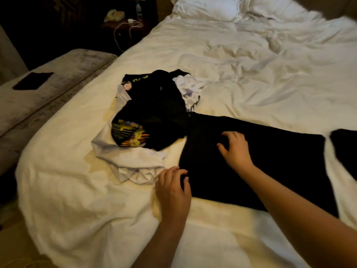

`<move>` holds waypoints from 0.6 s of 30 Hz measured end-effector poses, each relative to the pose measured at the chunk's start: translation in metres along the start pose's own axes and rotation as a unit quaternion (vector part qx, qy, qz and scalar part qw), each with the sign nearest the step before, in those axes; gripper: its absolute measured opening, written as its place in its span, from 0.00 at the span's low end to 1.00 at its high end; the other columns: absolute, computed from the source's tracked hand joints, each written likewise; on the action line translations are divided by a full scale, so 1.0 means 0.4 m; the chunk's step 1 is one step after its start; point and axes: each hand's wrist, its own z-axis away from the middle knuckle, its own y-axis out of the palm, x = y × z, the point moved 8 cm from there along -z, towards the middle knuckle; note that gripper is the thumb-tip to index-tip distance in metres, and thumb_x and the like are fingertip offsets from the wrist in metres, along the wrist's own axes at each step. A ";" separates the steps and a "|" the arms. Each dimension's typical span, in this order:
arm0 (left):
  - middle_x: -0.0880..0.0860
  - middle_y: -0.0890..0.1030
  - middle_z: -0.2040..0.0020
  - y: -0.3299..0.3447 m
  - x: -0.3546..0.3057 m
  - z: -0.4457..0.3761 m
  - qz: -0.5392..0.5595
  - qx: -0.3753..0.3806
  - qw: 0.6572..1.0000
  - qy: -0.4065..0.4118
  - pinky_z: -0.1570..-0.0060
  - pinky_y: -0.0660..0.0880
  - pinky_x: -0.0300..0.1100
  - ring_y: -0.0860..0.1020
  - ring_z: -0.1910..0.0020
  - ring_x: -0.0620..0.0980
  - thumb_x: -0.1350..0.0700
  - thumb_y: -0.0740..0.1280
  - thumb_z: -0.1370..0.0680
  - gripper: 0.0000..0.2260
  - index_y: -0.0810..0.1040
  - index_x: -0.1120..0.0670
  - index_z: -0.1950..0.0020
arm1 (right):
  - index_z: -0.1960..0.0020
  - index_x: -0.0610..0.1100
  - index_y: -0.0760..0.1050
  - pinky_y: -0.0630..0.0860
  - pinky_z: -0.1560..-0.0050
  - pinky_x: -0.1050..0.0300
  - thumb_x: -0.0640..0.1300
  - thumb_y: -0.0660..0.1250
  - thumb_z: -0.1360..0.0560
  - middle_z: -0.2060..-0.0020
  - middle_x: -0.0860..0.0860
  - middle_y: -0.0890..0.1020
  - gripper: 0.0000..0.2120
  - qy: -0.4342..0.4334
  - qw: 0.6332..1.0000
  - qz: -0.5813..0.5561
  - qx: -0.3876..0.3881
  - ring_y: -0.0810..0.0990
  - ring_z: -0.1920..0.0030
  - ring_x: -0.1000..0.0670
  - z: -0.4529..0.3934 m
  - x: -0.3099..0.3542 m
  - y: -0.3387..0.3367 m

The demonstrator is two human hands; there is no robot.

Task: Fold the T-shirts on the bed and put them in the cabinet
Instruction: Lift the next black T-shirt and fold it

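Observation:
A black T-shirt (270, 163) lies spread flat on the white bed (251, 74), one sleeve (343, 149) reaching to the right edge of view. My right hand (234, 149) rests on the middle of the shirt with its fingers spread and slightly bent. At the shirt's near left hem, my left hand (172, 187) touches the cloth with bent fingers; whether it pinches the hem I cannot tell. To the left lies a crumpled pile of T-shirts (152, 113), black and white, one with a yellow print (128, 133).
Two white pillows (208, 8) lie at the head of the bed. A grey bench (48, 89) stands along the left side. A bedside table (123, 24) carries a phone, a bottle and a charger cable. No cabinet is in view.

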 end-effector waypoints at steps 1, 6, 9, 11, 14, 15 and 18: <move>0.47 0.81 0.47 0.005 -0.025 0.007 -0.009 0.009 1.000 0.029 0.46 0.67 0.44 0.75 0.44 0.50 0.56 0.69 0.27 0.05 0.82 0.50 0.52 | 0.35 0.43 0.75 0.69 0.36 0.48 0.48 0.69 0.23 0.40 0.45 0.77 0.19 0.008 1.000 -0.001 0.005 0.72 0.35 0.43 0.044 -0.024 -0.004; 0.48 0.82 0.47 0.052 -0.115 0.081 0.008 0.090 0.982 0.167 0.47 0.73 0.47 0.74 0.43 0.50 0.50 0.68 0.27 0.10 0.85 0.52 0.52 | 0.38 0.44 0.77 0.70 0.37 0.49 0.50 0.69 0.22 0.42 0.47 0.78 0.16 0.019 0.998 0.044 -0.027 0.73 0.36 0.44 0.237 -0.121 -0.076; 0.49 0.81 0.41 0.061 -0.107 0.108 0.006 0.131 0.980 0.152 0.44 0.76 0.42 0.75 0.39 0.49 0.44 0.69 0.28 0.17 0.85 0.53 0.45 | 0.41 0.43 0.79 0.73 0.41 0.47 0.52 0.68 0.22 0.46 0.47 0.81 0.16 -0.003 0.994 0.088 -0.058 0.75 0.40 0.44 0.335 -0.163 -0.141; 0.49 0.81 0.40 0.060 -0.119 0.120 -0.008 0.155 0.974 0.166 0.46 0.77 0.41 0.75 0.37 0.48 0.43 0.68 0.27 0.19 0.84 0.53 0.43 | 0.45 0.42 0.81 0.75 0.46 0.48 0.56 0.66 0.22 0.51 0.48 0.82 0.18 -0.010 0.992 0.085 -0.087 0.75 0.45 0.45 0.401 -0.194 -0.187; 0.52 0.82 0.42 0.056 -0.117 0.115 -0.016 0.164 0.972 0.170 0.48 0.81 0.46 0.76 0.39 0.50 0.52 0.69 0.28 0.17 0.83 0.55 0.41 | 0.47 0.41 0.82 0.77 0.52 0.48 0.64 0.63 0.25 0.53 0.49 0.83 0.26 -0.013 0.990 0.094 -0.106 0.76 0.47 0.44 0.485 -0.237 -0.237; 0.53 0.82 0.43 0.052 -0.112 0.111 -0.014 0.161 0.973 0.164 0.47 0.81 0.47 0.76 0.40 0.51 0.54 0.69 0.27 0.16 0.83 0.56 0.41 | 0.45 0.42 0.82 0.78 0.53 0.49 0.66 0.62 0.27 0.51 0.49 0.83 0.29 -0.016 0.989 0.107 -0.100 0.77 0.46 0.44 0.509 -0.251 -0.246; 0.53 0.82 0.43 0.047 -0.100 0.102 -0.020 0.151 0.975 0.164 0.43 0.77 0.46 0.78 0.40 0.53 0.59 0.72 0.26 0.13 0.84 0.56 0.42 | 0.40 0.43 0.81 0.80 0.60 0.50 0.69 0.60 0.29 0.46 0.49 0.82 0.33 -0.020 0.988 0.139 -0.066 0.76 0.42 0.44 0.552 -0.296 -0.250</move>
